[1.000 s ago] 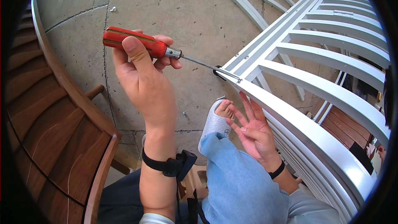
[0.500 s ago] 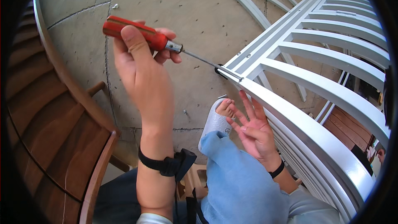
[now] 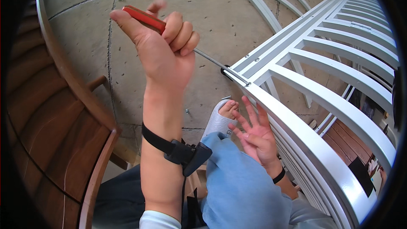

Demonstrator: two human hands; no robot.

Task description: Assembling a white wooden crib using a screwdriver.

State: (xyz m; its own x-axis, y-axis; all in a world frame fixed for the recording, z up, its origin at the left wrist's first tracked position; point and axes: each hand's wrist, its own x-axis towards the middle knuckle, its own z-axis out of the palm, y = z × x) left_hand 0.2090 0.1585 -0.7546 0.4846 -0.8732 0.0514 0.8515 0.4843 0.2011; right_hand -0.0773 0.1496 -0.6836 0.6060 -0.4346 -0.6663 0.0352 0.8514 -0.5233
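My left hand [image 3: 167, 55] is wrapped round the red handle of a screwdriver [image 3: 214, 61], its thumb stretched out along the handle's far end. The thin metal shaft slants down to the right, and its tip meets the near corner of a white slatted metal frame [image 3: 296, 121]; the fastener under the tip is too small to make out. Just below that corner, beside the rail, my right hand [image 3: 259, 138] is open, palm up and fingers spread, with nothing in it. Whether its fingertips touch the rail I cannot tell.
A brown wooden slatted seat [image 3: 51, 114] curves along the left. Loose white metal bars [image 3: 265, 12] lie on the stone floor at the back. Small bolts [image 3: 187, 111] lie near my slippered foot [image 3: 215, 118]. Part of another person's hand [image 3: 383, 177] shows at the right rim.
My left hand has rolled on the screwdriver's handle, its thumb swinging to the left and its fingers now curled on the right. The tip stays on the frame's corner. My right hand remains spread.
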